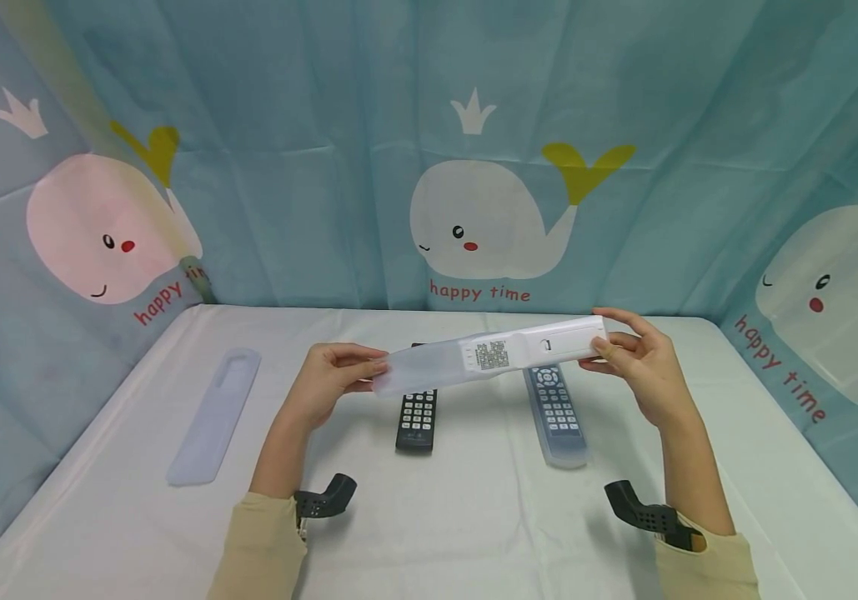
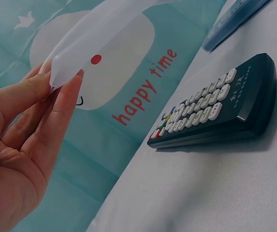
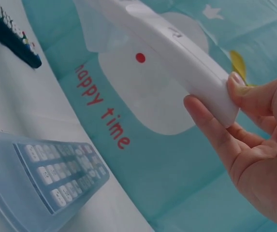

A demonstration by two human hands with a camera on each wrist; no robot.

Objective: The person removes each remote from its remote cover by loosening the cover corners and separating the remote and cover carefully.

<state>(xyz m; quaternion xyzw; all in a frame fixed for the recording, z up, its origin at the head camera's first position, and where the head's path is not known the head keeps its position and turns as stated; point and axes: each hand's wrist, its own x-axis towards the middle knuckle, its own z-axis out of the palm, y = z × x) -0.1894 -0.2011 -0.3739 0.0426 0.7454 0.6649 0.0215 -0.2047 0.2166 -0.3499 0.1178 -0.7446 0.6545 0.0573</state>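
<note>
A white remote control (image 1: 559, 342) is raised above the table, its back with a printed code label facing the head camera. One end sits inside a translucent silicone sleeve (image 1: 421, 368). My left hand (image 1: 327, 383) pinches the sleeve's far end between thumb and fingers. At the opposite end, my right hand (image 1: 642, 367) grips the bare remote, thumb on its back. Below lies a black remote (image 1: 417, 421), partly hidden behind the sleeve. Beside it, a dark remote in a bluish translucent cover (image 1: 558, 417) rests with its buttons up; its top is hidden.
Another translucent sleeve (image 1: 214, 417) lies flat on the left of the white-covered table (image 1: 466, 517). A blue curtain (image 1: 308, 225) printed with whales hangs behind and along both sides. Each wrist wears a black camera mount (image 1: 327, 497).
</note>
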